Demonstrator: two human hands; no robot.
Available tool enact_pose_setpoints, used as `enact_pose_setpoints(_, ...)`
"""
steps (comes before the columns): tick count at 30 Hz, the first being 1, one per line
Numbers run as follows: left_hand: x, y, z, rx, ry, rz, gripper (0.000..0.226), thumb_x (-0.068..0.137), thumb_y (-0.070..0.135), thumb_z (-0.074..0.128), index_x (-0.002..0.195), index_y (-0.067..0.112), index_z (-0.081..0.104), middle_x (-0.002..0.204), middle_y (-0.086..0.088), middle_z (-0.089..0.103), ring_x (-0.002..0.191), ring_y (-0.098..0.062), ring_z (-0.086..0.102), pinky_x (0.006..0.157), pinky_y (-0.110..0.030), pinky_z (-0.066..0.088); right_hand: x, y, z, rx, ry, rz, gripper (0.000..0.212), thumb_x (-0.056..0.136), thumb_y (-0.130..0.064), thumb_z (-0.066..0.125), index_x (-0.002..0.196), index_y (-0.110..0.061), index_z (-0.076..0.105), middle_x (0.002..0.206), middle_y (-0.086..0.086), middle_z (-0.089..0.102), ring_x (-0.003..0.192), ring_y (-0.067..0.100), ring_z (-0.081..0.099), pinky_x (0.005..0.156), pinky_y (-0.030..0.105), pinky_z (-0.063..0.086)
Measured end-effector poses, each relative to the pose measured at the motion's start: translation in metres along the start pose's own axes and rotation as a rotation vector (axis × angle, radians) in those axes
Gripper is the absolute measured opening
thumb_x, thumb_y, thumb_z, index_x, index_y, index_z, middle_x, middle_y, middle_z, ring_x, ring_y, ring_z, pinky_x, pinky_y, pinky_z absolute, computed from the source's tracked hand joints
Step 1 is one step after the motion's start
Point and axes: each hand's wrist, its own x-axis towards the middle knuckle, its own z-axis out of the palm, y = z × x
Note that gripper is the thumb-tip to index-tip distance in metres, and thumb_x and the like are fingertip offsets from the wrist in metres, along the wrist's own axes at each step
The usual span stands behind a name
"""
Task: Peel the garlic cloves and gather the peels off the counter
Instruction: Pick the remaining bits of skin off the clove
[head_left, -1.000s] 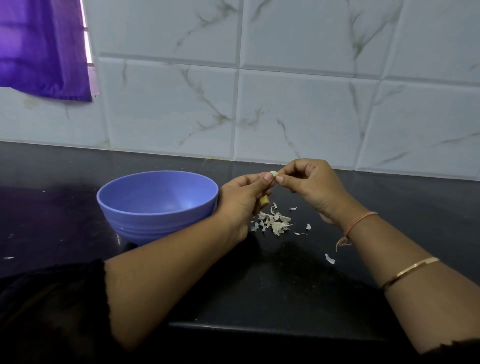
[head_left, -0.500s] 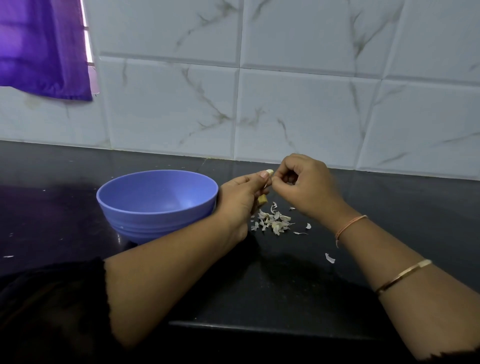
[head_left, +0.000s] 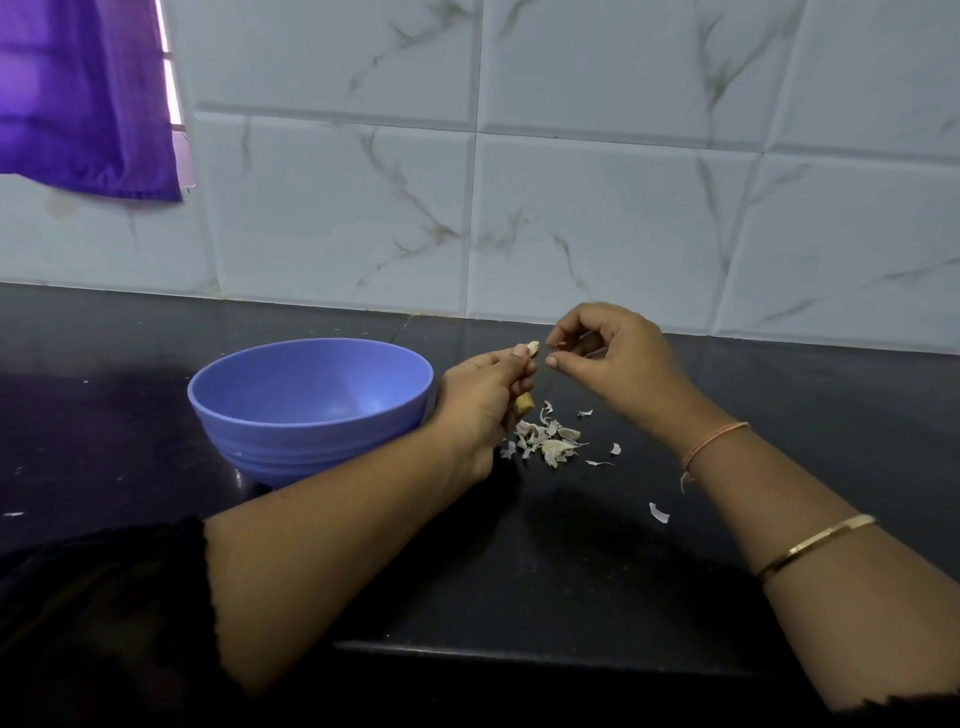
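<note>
The blue bowl (head_left: 291, 441) stands on the left of the dark counter (head_left: 571, 571), its wall touching the back of my left hand (head_left: 483, 400). That hand is curled around the garlic clove (head_left: 532, 347), pinching it at my fingertips above the counter, with only its pale end showing. A yellowish piece (head_left: 524, 402) pokes out lower in the same fist, perhaps a second clove, though I cannot be sure. The peels (head_left: 545, 439) lie heaped just below, and one stray peel (head_left: 658, 513) sits well apart to the right. My right hand (head_left: 618, 358) hovers just beside the clove with its fingers curled. Whether a shred of skin is caught between thumb and forefinger I cannot tell. The clove could squirt out of so small a pinch if I tug hard at its skin. A careless sweep of my forearm could also scatter the light peels further. As far as I can judge, the clove's long axis runs across me, its bare end pointing right and slightly up toward my right hand.
</note>
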Motion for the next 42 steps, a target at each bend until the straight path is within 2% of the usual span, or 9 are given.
enact_pose_setpoints(5,0.0004,-0.0010,-0.0014,0.048,0.009,0.016,0.019,0.089,0.019,0.060,0.071,0.014,0.064,0.064,0.001,0.054,0.055,-0.007,0.045,0.059,-0.022,0.036,-0.0012,-0.0014,-0.0011,0.102,0.007,-0.013,0.015,0.080,-0.004,0.065,0.081,-0.019,0.066,0.076,-0.005,0.066,0.071,0.007,0.064,0.069,0.016,0.050)
enact_pose_setpoints(9,-0.0003,-0.0004,-0.0007,0.020,-0.007,0.017,0.017,0.088,0.020,0.062,0.073,0.012,0.064,0.064,0.001,0.056,0.056,-0.006,0.047,0.060,-0.020,0.040,-0.0026,-0.0030,-0.0012,0.003,-0.019,-0.047,0.009,0.080,-0.008,0.067,0.086,-0.013,0.072,0.072,-0.010,0.065,0.065,-0.008,0.059,0.063,0.004,0.044)
enact_pose_setpoints(13,-0.0012,0.0000,0.0017,-0.029,-0.050,0.038,0.017,0.083,0.030,0.066,0.076,0.014,0.067,0.068,0.005,0.062,0.068,-0.005,0.055,0.067,-0.020,0.046,-0.0041,-0.0029,-0.0016,-0.031,0.028,-0.044,0.006,0.081,-0.011,0.066,0.082,-0.013,0.072,0.067,-0.013,0.063,0.061,-0.010,0.057,0.058,0.003,0.041)
enact_pose_setpoints(17,0.0007,-0.0016,0.0000,-0.031,-0.029,0.084,0.003,0.083,0.021,0.066,0.084,0.019,0.067,0.082,0.003,0.065,0.084,-0.008,0.059,0.072,-0.021,0.048,-0.0025,-0.0031,-0.0012,0.085,0.055,0.029,0.005,0.080,-0.014,0.068,0.075,-0.015,0.070,0.061,-0.008,0.064,0.056,0.000,0.057,0.060,0.014,0.047)
enact_pose_setpoints(19,0.0014,-0.0011,-0.0018,-0.063,-0.034,0.109,0.001,0.084,0.015,0.065,0.084,0.016,0.065,0.076,0.001,0.062,0.073,-0.008,0.057,0.067,-0.021,0.049,-0.0025,-0.0046,-0.0003,0.173,-0.001,0.067,0.006,0.081,-0.011,0.068,0.075,-0.011,0.069,0.062,0.001,0.065,0.058,0.008,0.060,0.063,0.022,0.052)
enact_pose_setpoints(21,0.0015,-0.0006,-0.0023,-0.086,-0.040,0.130,0.004,0.085,0.012,0.063,0.082,0.015,0.064,0.069,0.001,0.059,0.065,-0.008,0.053,0.063,-0.020,0.049,-0.0033,-0.0060,0.0001,0.301,-0.043,0.113,0.006,0.082,-0.006,0.066,0.076,-0.004,0.068,0.063,0.006,0.064,0.057,0.008,0.060,0.061,0.022,0.055)
enact_pose_setpoints(27,0.0021,0.0002,-0.0017,-0.129,-0.052,0.118,0.008,0.087,0.013,0.061,0.082,0.016,0.065,0.073,-0.002,0.057,0.065,-0.007,0.052,0.065,-0.019,0.051,-0.0033,-0.0064,-0.0023,0.529,-0.065,0.239,0.009,0.084,0.000,0.060,0.081,0.006,0.065,0.067,0.010,0.063,0.057,0.011,0.060,0.059,0.021,0.054)
enact_pose_setpoints(36,0.0021,-0.0006,-0.0018,-0.136,-0.068,0.103,0.005,0.086,0.013,0.062,0.085,0.017,0.065,0.079,0.000,0.063,0.075,-0.007,0.058,0.075,-0.021,0.051,-0.0049,-0.0085,-0.0008,0.402,-0.067,0.210,0.004,0.082,0.001,0.063,0.080,0.003,0.066,0.063,0.008,0.060,0.052,0.005,0.057,0.055,0.017,0.052)
enact_pose_setpoints(42,0.0030,-0.0019,-0.0020,-0.099,-0.074,0.108,0.006,0.086,0.013,0.062,0.086,0.016,0.066,0.078,0.000,0.063,0.075,-0.007,0.057,0.073,-0.020,0.051,-0.0045,-0.0084,-0.0004,0.367,-0.074,0.215,0.007,0.080,0.001,0.063,0.074,-0.001,0.065,0.062,0.007,0.060,0.052,0.006,0.057,0.056,0.018,0.053)
